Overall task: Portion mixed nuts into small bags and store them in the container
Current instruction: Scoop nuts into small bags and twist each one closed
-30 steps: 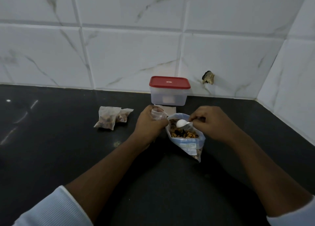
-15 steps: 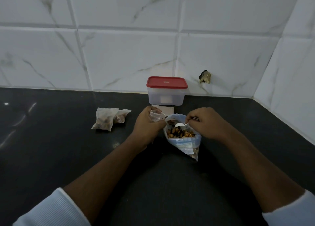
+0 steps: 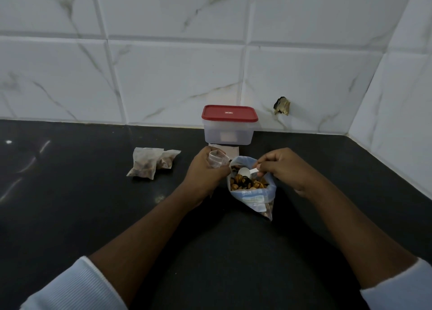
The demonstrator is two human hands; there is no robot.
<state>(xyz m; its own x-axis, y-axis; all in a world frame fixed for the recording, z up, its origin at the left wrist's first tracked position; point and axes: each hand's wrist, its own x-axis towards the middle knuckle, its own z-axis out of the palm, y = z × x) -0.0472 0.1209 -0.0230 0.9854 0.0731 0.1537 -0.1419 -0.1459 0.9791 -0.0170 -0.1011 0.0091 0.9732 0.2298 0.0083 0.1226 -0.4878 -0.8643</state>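
A scoop of nuts (image 3: 247,184) is being taken from the large bag (image 3: 253,196), which stands open on the dark counter (image 3: 93,216) between the two hands. The handle of the white spoon (image 3: 245,171) is pinched by the curled fingers of the right hand (image 3: 284,169). The fingertips themselves are mostly hidden. The small bag (image 3: 217,158) is gripped by the left hand (image 3: 205,170), with the fingers curled round it, just beside the rim of the large bag.

To do this step well, the spoon should be pushed under the nuts and lifted level, so that nothing rolls off. The small bag should be kept close, its mouth held wide, so that the way across is short.

The long axis of the spoon runs nearly left to right. Its bowl points toward the left hand and lies just above the nuts. The mouth of the small bag seems to be turned upward.

The container (image 3: 229,132) stands closed at the wall, and two filled bags (image 3: 149,166) lie at the left.
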